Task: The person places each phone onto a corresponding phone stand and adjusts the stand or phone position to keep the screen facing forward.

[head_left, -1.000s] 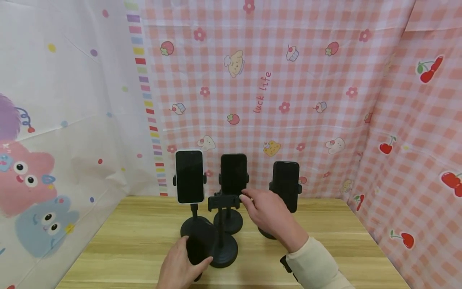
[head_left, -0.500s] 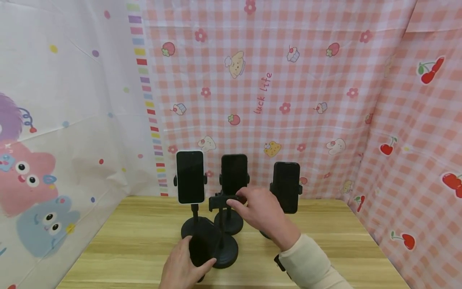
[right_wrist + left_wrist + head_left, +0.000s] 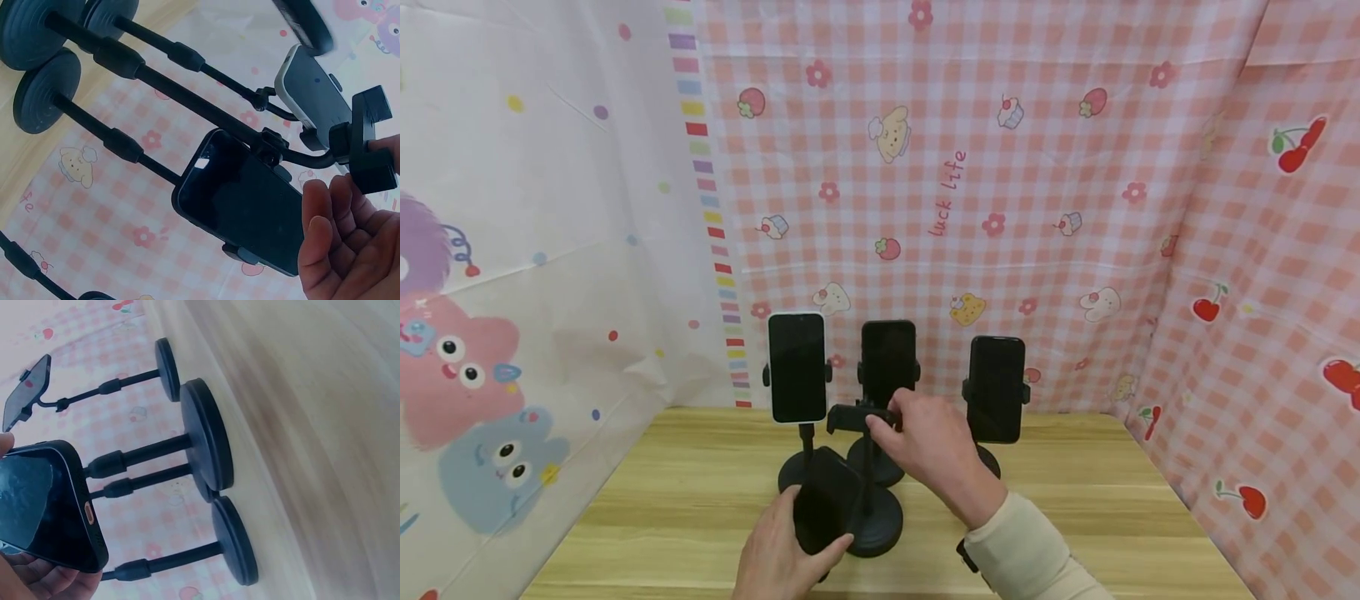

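The right hand (image 3: 934,446) pinched the empty clamp (image 3: 853,417) of the front stand (image 3: 871,517). The left hand (image 3: 782,550), fingers curled, gripped a dark phone (image 3: 823,500) beside it.

A makeshift recording booth, not a lived-in room: printed cloth backdrops (image 3: 970,167) (pink gingham with cupcakes and cherries from 12 to 3 o'clock, cartoon monsters at 9 o'clock) wall in a small wooden table (image 3: 1105,492), where phone stands (image 3: 797,375) line up at 12 o'clock.
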`<move>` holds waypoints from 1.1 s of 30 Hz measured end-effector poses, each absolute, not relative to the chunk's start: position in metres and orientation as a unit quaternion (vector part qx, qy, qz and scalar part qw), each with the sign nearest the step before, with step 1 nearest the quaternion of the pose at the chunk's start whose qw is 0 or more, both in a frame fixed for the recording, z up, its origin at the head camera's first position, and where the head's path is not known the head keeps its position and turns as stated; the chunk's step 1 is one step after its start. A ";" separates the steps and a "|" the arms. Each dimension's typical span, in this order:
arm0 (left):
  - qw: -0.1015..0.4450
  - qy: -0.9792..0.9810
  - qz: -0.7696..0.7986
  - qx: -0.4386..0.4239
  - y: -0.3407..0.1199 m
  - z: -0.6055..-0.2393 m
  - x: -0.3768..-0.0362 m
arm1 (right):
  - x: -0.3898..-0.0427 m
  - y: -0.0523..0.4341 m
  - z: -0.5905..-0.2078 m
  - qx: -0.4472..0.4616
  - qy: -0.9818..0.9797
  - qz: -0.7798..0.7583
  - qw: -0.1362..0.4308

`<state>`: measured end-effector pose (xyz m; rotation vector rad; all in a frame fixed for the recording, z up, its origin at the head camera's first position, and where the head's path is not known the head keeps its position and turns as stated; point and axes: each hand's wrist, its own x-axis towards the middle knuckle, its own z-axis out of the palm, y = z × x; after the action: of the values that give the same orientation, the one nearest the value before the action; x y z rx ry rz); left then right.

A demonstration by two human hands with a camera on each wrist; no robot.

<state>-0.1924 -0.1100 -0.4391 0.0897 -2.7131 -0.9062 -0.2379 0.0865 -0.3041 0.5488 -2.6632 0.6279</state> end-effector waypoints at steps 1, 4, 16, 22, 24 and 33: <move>0.144 -0.937 -0.317 0.031 -0.109 -0.438 -0.191 | -0.238 0.086 -0.304 0.190 -0.940 0.225 0.172; 0.163 -0.930 -0.328 0.022 -0.106 -0.433 -0.187 | -0.238 0.087 -0.305 0.186 -0.938 0.238 0.168; 0.248 -0.902 -0.349 -0.048 -0.089 -0.413 -0.178 | -0.238 0.088 -0.306 0.187 -0.932 0.255 0.176; 0.258 -0.897 -0.352 -0.073 -0.085 -0.405 -0.181 | -0.238 0.088 -0.308 0.201 -0.928 0.252 0.186; 0.253 -0.897 -0.355 -0.076 -0.084 -0.402 -0.183 | -0.238 0.088 -0.308 0.208 -0.926 0.251 0.189; 0.231 -0.899 -0.367 -0.060 -0.078 -0.396 -0.190 | -0.239 0.091 -0.310 0.235 -0.919 0.256 0.184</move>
<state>-0.1898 -0.0776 -0.3959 -0.1654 -2.4717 -1.0085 -0.2387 0.0910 -0.3099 0.6617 -2.5923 0.7228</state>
